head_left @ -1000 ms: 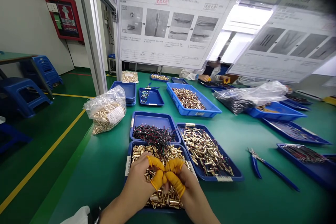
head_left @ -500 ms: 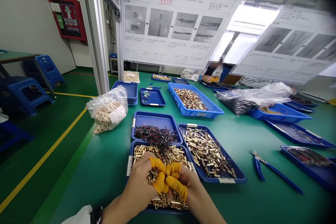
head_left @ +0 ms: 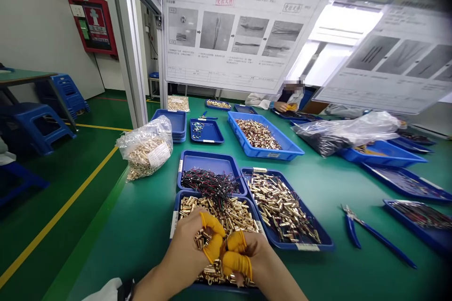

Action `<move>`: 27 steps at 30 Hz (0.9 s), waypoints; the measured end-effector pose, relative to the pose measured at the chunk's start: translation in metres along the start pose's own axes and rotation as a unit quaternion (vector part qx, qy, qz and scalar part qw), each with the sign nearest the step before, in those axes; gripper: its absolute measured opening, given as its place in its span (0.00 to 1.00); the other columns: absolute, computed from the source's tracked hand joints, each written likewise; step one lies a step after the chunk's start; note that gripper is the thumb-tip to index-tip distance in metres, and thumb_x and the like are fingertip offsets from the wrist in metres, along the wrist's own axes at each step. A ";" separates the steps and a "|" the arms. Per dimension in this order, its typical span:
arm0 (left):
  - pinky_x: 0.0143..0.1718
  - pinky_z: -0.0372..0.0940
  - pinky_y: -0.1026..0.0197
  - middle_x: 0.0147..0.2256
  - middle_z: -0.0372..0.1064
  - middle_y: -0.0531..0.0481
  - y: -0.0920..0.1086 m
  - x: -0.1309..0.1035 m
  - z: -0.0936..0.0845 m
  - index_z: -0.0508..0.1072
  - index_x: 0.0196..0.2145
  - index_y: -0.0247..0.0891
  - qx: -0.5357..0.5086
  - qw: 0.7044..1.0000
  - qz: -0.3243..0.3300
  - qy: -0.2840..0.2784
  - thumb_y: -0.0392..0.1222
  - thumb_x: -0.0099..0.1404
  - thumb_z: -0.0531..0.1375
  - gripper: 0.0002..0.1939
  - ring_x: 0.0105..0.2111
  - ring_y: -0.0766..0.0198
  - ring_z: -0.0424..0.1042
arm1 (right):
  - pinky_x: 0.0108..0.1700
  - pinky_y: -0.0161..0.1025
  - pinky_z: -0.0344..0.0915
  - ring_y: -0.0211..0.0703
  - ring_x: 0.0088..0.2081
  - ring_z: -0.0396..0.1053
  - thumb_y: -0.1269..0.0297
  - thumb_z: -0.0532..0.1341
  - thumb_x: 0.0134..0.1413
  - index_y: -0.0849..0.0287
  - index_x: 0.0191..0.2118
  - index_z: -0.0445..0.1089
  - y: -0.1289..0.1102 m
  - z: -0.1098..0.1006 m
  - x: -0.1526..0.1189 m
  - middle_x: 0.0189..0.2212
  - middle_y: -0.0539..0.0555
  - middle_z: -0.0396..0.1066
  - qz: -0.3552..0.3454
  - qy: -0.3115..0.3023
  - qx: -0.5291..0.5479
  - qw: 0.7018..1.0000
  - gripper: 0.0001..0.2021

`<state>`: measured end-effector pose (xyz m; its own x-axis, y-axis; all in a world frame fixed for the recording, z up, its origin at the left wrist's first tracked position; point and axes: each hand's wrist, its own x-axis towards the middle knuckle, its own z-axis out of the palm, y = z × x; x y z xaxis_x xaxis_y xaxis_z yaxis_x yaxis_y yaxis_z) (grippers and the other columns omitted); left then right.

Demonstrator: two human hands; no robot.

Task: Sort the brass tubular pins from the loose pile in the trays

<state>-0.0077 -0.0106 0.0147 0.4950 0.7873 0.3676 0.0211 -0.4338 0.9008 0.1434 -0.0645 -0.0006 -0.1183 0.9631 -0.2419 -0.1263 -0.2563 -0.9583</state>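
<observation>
My left hand [head_left: 193,244], with yellow finger covers on thumb and forefinger, is closed over several small brass-coloured metal tubes [head_left: 201,240] in its palm. My right hand [head_left: 249,256], also in yellow finger covers, pinches at its fingertips. Both sets of fingertips meet; a small dark bit shows between them, too small to make out. Under the hands lies a blue tray [head_left: 173,225] full of brass tubes. Dark thin wires with red strands [head_left: 208,183] spill over its far edge from the blue tray [head_left: 208,160] behind.
On the right, a blue tray [head_left: 303,247] carries brass tubes with wires attached. Blue-handled pliers [head_left: 379,240] lie farther right. A plastic bag of brass parts [head_left: 146,150] stands left. A large blue bin [head_left: 282,154] sits beyond. A co-worker's hand [head_left: 282,106] is across the table.
My right fingertips have drawn slightly away from my left ones, and a small dark bit now shows between them. The view has shifted slightly; the trays stay put.
</observation>
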 end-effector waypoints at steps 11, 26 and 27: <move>0.41 0.60 0.56 0.37 0.65 0.48 -0.018 0.002 -0.009 0.67 0.31 0.37 0.267 0.929 -0.012 -0.255 0.19 0.53 0.48 0.17 0.41 0.58 0.62 | 0.26 0.34 0.56 0.37 0.23 0.57 0.56 0.62 0.46 0.57 0.31 0.67 -0.003 -0.002 -0.010 0.21 0.46 0.59 -0.137 0.206 -0.110 0.963 0.10; 0.39 0.61 0.59 0.42 0.61 0.46 -0.004 0.006 -0.005 0.62 0.31 0.36 0.404 0.854 -0.064 -0.322 0.15 0.40 0.43 0.25 0.44 0.58 0.59 | 0.27 0.36 0.60 0.43 0.26 0.64 0.61 0.50 0.56 0.58 0.30 0.64 0.004 -0.003 -0.008 0.24 0.53 0.67 -0.137 0.182 -0.342 0.912 0.10; 0.40 0.61 0.59 0.42 0.61 0.46 -0.003 0.007 -0.006 0.63 0.31 0.36 0.409 0.849 -0.057 -0.331 0.15 0.40 0.43 0.24 0.45 0.57 0.59 | 0.28 0.36 0.60 0.43 0.26 0.64 0.62 0.50 0.56 0.58 0.31 0.65 0.004 -0.002 -0.007 0.24 0.53 0.67 -0.144 0.192 -0.340 0.909 0.09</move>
<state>-0.0096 -0.0017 0.0161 0.8231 0.5435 -0.1646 0.5630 -0.7434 0.3611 0.1459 -0.0725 -0.0025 0.1915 0.9736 0.1240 0.5559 -0.0035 -0.8312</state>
